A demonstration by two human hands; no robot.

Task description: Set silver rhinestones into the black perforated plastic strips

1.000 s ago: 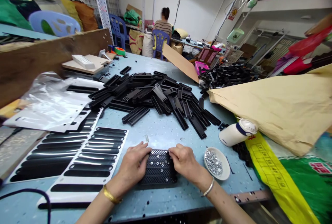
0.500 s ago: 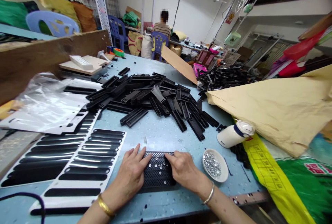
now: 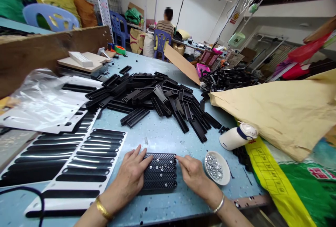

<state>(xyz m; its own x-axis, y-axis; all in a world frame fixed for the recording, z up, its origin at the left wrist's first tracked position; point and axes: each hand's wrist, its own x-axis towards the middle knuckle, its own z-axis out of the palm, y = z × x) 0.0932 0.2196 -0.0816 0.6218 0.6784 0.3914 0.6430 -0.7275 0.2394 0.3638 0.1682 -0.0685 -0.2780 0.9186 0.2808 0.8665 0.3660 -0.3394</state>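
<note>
A row of several black perforated plastic strips (image 3: 160, 173) lies side by side on the blue table (image 3: 162, 136) just in front of me. My left hand (image 3: 130, 177) rests flat on their left ends, fingers spread. At their right ends is my right hand (image 3: 193, 172), its forefinger pointing at the top strip's end. Neither hand grips anything. A small white dish of silvery screws (image 3: 215, 167) sits just right of my right hand.
A big heap of black strips (image 3: 154, 97) fills the table's middle. White sheets with black slot-shaped pieces (image 3: 78, 164) lie at left, clear plastic bags (image 3: 44, 104) beyond. A white bottle (image 3: 237, 136) lies on its side at right by brown paper (image 3: 286, 111). A seated person (image 3: 165, 23) works far off.
My right hand has slid off the strips to their right end, with the forefinger now stretched out. The left hand stays on the left ends. The view shifted slightly.
</note>
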